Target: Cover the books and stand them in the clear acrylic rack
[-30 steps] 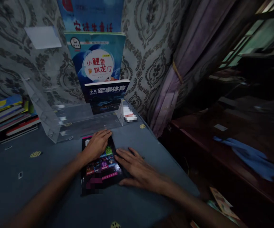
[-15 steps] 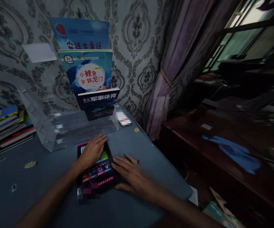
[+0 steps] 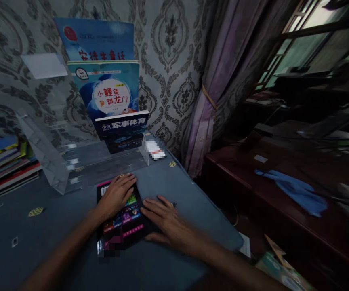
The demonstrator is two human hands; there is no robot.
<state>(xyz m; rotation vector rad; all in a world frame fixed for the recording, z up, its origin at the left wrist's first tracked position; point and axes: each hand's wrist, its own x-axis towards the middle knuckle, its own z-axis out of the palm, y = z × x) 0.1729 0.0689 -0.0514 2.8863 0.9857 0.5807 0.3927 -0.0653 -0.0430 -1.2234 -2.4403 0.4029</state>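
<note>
A dark book [image 3: 132, 234] with small coloured pictures and pink strips lies flat on the table. My left hand [image 3: 118, 194] rests flat over its upper part, fingers extended toward the top right corner. Against the book's right edge lies my right hand [image 3: 165, 220], fingers stretched out and thumb apart. Behind them is a clear plastic stand [image 3: 50, 161]. Upright in it are a dark blue book [image 3: 122, 135], a blue-and-teal book [image 3: 110, 89] with a round white title patch, and a taller blue book [image 3: 101, 38] at the back.
A stack of books [image 3: 7, 169] sits at the table's left. The blue-grey table [image 3: 174, 262] ends in a slanting edge on the right. Beyond it are a purple curtain [image 3: 204, 105] and a dark red desk [image 3: 271, 206] bearing a blue cloth [image 3: 295, 194]. Papers [image 3: 279, 268] lie lower right.
The view has shifted slightly, so the things appear a little further left. Both hands keep nearly the same place on the book.
</note>
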